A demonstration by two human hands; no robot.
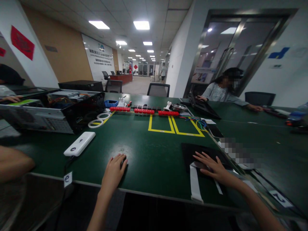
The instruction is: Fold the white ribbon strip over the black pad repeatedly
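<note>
My left hand [113, 173] rests on the green table with its fingers held together and curled. Between its fingers and thumb shows a small dark thing [123, 159], mostly covered, whose kind I cannot make out. My right hand [215, 170] lies with fingers spread over a flat black sheet-like pad [189, 152]. A white ribbon cable [196, 186] comes out from beneath that hand and hangs toward the table's front edge. Part of the pad and the upper end of the cable are hidden by the hand.
An opened computer case [83, 112] stands at the left, near a white power bank [80, 142] and white rings [95, 123]. Red strips [144, 111] line the back behind yellow tape outlines [161, 131]. Coloured wires [201, 123] lie at right. A person [216, 89] sits across.
</note>
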